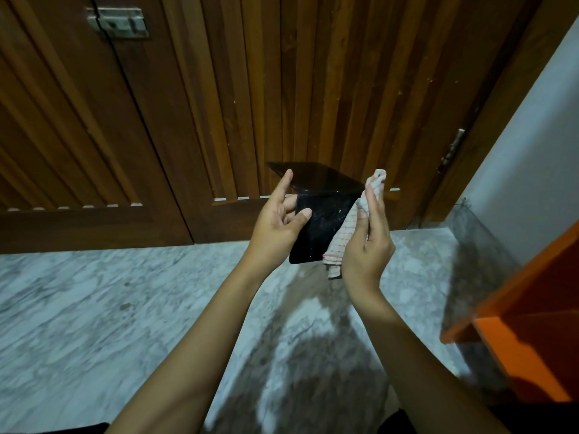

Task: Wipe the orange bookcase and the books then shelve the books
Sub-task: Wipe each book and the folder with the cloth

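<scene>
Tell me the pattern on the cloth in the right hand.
White cloth with thin red stripes; the head view shows it.

L hand [275,227], R hand [366,245], forearms [200,339] bare; dark garment [47,430] at btm edge

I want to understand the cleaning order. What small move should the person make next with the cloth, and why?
Probably draw the cloth in the right hand down the lower face of the black object: pale dust specks show there, and the left hand grips it.

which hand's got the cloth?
The right hand grips the pink-striped cloth; the left hand holds only the dusty black object.
</scene>
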Motion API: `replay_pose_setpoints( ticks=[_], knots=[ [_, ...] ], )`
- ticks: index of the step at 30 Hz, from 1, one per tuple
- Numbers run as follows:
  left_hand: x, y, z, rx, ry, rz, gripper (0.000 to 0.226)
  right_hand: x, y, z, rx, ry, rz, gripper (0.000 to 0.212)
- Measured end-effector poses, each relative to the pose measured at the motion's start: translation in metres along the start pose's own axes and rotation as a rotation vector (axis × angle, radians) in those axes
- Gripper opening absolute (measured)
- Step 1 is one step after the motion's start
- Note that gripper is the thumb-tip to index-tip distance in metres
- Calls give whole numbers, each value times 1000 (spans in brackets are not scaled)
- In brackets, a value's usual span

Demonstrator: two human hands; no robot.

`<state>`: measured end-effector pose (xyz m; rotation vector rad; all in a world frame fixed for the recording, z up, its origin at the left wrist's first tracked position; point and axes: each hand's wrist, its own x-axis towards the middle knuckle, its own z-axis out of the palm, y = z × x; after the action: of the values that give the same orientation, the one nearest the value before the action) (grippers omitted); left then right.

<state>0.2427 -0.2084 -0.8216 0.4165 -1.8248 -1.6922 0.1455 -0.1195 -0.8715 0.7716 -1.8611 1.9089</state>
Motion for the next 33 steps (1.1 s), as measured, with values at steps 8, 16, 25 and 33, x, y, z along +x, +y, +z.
replay_pose_setpoints(
  ticks=[8, 16, 25, 33],
  knots=[
    [-7, -13, 1, 322, -95, 81, 72, 1, -12, 1, -5, -327, -81, 31],
    [-7, -19, 0, 387, -98, 87, 72, 12, -15, 1, 127, -535, -20, 28],
    [-5, -28, 0, 256, -59, 72, 70, 8, -12, -1, 208, -616, -96, 26],
    [-5, -21, -3, 32, -1, 32, 55, 13, -5, -8, 164, -750, -299, 25]
  ],
)
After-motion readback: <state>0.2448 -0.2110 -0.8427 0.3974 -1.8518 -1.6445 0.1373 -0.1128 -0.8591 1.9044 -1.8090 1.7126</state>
